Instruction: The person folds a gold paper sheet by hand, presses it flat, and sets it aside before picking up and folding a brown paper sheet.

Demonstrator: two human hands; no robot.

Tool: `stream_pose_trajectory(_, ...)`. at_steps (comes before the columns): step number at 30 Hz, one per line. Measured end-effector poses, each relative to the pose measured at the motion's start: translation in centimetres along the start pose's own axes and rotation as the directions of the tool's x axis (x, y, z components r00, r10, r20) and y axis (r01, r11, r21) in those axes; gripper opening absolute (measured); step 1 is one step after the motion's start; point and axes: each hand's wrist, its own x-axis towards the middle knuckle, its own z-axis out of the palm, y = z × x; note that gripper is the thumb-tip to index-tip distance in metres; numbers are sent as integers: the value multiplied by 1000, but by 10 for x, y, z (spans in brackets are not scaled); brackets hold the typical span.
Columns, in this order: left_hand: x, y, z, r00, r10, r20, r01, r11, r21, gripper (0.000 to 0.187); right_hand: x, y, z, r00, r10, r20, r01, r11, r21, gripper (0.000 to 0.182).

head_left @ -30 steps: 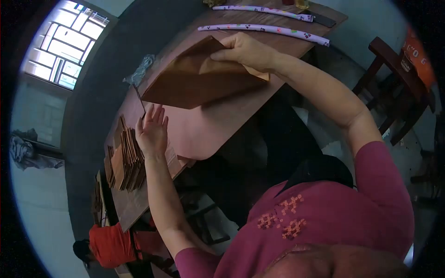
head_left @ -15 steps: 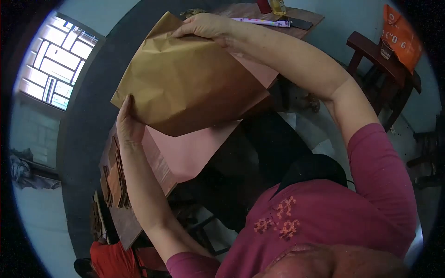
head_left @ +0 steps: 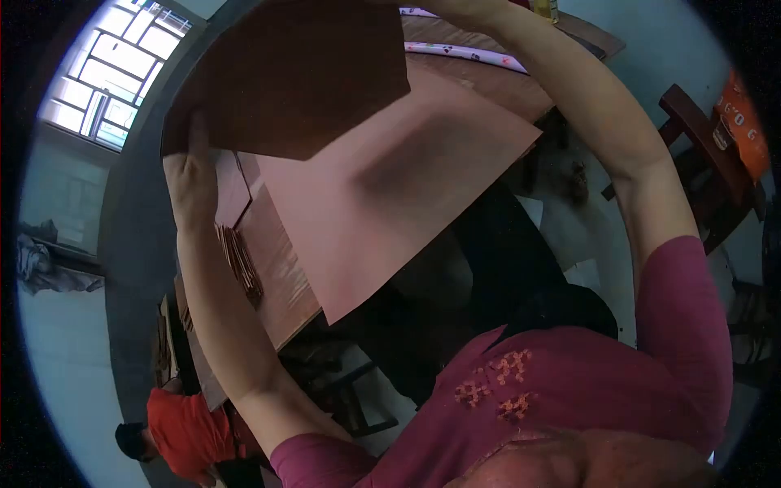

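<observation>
A large brown paper sheet (head_left: 301, 77) is held up at the top of the view, its shaded side towards me. My left hand (head_left: 194, 183) is closed on its lower left corner, the thumb lying on the near face. My right arm reaches to the top edge of the view near the sheet's far side, where the hand is cut off. Below hangs the shadow of the raised sheet, on a pinkish sheet of paper (head_left: 358, 228) that lies on the wooden table (head_left: 281, 293) and juts past its near edge.
Stacked brown paper pieces (head_left: 238, 260) lie on the table by my left forearm. A purple-white patterned tube (head_left: 468, 54) lies at the back. A person in red (head_left: 191, 431) is at lower left. A dark wooden chair (head_left: 704, 150) with an orange bag (head_left: 742, 130) stands right.
Both arms have moved up and away, lifting the brown sheet and turning its shaded side towards me. More of the pinkish sheet now shows. My right hand has left the view.
</observation>
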Motion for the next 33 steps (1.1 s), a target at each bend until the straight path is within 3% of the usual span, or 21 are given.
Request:
stream_pose_trajectory(2, -40, -9, -4, 1000, 8, 28, -11, 992, 129, 36, -30, 4, 3, 993, -46, 111, 47, 999, -8, 19)
stream_pose_trajectory(3, -64, 4, 3, 983, 40, 179, -39, 999, -9, 32, -49, 9, 8, 982, -55, 179, 57, 998, -5, 20)
stream_pose_trajectory(5, -117, 18, 21, 921, 60, 385, -18, 994, -110, 30, -95, 19, 25, 950, -42, 310, 36, 999, 25, 21)
stream_pose_trajectory(8, -190, 1, 43, 814, -11, 580, 50, 997, -51, 35, -157, 38, 51, 899, 24, 438, -60, 996, 70, 21)
stream_pose_trajectory(11, -225, 2, 51, 638, -164, 752, 326, 943, -71, 35, -194, 41, 66, 830, 71, 553, -143, 986, 88, 16)
stream_pose_trajectory(12, -226, 3, 50, 637, -179, 749, 342, 938, -66, 35, -198, 40, 68, 819, 64, 570, -170, 976, 135, 18)
stream_pose_trajectory(14, -222, 4, 46, 633, -280, 721, 534, 833, -146, 36, -193, 40, 68, 791, 91, 606, -227, 962, 152, 19)
stream_pose_trajectory(16, -214, -5, 48, 554, -444, 704, 709, 695, -120, 38, -182, 37, 67, 763, 108, 637, -271, 949, 164, 20)
stream_pose_trajectory(18, -205, -12, 63, 638, -501, 585, 731, 632, -257, 40, -168, 27, 64, 757, 405, 513, -567, 797, 209, 24)
stream_pose_trajectory(19, -201, -16, 71, 674, -524, 520, 725, 606, -329, 41, -160, 27, 62, 680, 496, 540, -651, 747, 133, 33)
stream_pose_trajectory(20, -202, -29, 73, 664, -579, 473, 723, 658, -210, 46, -161, 31, 74, 710, 538, 455, -664, 727, 177, 36)
stream_pose_trajectory(21, -180, -21, 69, 298, -812, 502, 938, 346, 3, 54, -154, 37, 82, 731, 555, 397, -660, 722, 207, 37)
stream_pose_trajectory(23, -172, -33, 78, 186, -782, 594, 976, 76, -205, 62, -140, 53, 95, 720, 617, 319, -686, 703, 189, 37)
stream_pose_trajectory(24, -169, -36, 83, 139, -790, 597, 982, 30, -188, 70, -132, 62, 100, 691, 660, 297, -715, 685, 141, 35)
stream_pose_trajectory(26, -176, -63, 90, 131, -822, 554, 970, -10, -245, 71, -124, 87, 114, 688, 669, 283, -721, 674, 161, 30)
stream_pose_trajectory(27, -176, -65, 92, 119, -847, 519, 955, -46, -294, 72, -120, 99, 118, 623, 718, 311, -774, 623, 113, 29)
stream_pose_trajectory(28, -177, -60, 89, 173, -835, 522, 931, -34, -364, 70, -119, 108, 120, 553, 763, 334, -821, 568, 60, 28)
stream_pose_trajectory(29, -182, -63, 83, 173, -838, 517, 929, -36, -370, 70, -121, 114, 122, 554, 759, 341, -818, 572, 58, 28)
stream_pose_trajectory(31, -191, -65, 70, 256, -817, 517, 943, 93, -321, 65, -119, 115, 128, 582, 793, 182, -809, 586, 34, 28)
stream_pose_trajectory(32, -200, -61, 68, 253, -820, 513, 942, 89, -324, 65, -119, 119, 128, 581, 792, 189, -809, 587, 32, 28)
stream_pose_trajectory(33, -201, -41, 70, 352, -847, 399, 927, 257, -273, 65, -119, 124, 125, 614, 770, 174, -760, 636, -130, 28)
